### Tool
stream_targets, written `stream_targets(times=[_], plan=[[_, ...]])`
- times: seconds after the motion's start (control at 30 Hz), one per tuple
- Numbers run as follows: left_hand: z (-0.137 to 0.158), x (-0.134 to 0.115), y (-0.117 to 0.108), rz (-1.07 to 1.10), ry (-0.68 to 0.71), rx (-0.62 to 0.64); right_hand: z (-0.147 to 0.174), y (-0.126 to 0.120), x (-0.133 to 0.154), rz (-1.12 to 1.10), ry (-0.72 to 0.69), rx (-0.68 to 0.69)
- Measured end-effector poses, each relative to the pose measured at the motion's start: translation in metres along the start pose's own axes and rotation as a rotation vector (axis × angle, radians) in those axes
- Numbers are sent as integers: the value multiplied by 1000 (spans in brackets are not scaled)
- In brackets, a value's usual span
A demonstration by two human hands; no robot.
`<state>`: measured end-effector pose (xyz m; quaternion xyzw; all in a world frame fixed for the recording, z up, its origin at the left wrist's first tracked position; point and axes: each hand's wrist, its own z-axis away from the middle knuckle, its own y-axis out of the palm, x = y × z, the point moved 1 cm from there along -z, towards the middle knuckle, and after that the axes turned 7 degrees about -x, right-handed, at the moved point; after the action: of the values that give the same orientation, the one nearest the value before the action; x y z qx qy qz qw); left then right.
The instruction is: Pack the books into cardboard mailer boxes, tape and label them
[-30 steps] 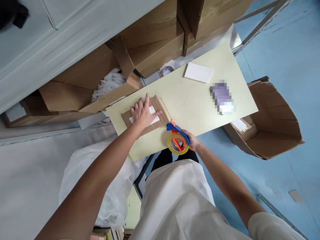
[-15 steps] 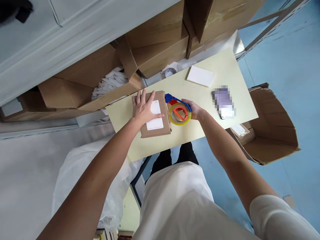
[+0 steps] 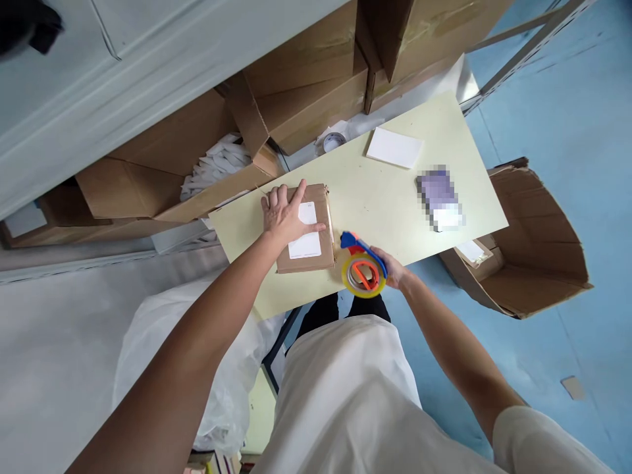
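A flat cardboard box (image 3: 320, 230) with a white label (image 3: 305, 245) lies on the pale yellow table (image 3: 390, 204), toward its left end. My left hand (image 3: 286, 214) presses down on the box's top, fingers spread and thumb reaching across the label. To the right of the box, my right hand (image 3: 392, 268) grips a blue and red tape dispenser (image 3: 368, 253) carrying a large roll of clear yellowish tape. The dispenser is held near the table's front edge, its blue head pointing left toward the box, with a gap between them.
A stack of white paper (image 3: 395, 147) and a pixelated purple item (image 3: 438, 196) lie on the table's right part. Behind stand open cartons (image 3: 306, 99), one with white packets (image 3: 217, 166), and a tape roll (image 3: 334, 141). An open carton (image 3: 533, 263) is at the right.
My right hand has drawn the tape dispenser toward my body and away from the box's right edge. My left hand stays on the box, which has barely moved.
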<state>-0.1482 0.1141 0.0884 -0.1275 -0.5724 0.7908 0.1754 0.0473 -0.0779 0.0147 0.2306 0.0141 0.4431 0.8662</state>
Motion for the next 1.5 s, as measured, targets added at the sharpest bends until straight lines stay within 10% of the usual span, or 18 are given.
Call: stream_targets(times=[0.3,0.63,0.93,1.33,1.5], plan=[[0,0,2,78,-109,-39,14,14,-64,-50,-94,-19],[64,38,7,174,-500,146,-14,30,68,-31,-112,70],[31,-15,-2,43,86,71,-40,39,111,157,82,176],[18,-23,4,73,53,168,-3,-15,112,350,290,89],[19,-23,5,87,66,173,-39,28,176,899,404,-30]])
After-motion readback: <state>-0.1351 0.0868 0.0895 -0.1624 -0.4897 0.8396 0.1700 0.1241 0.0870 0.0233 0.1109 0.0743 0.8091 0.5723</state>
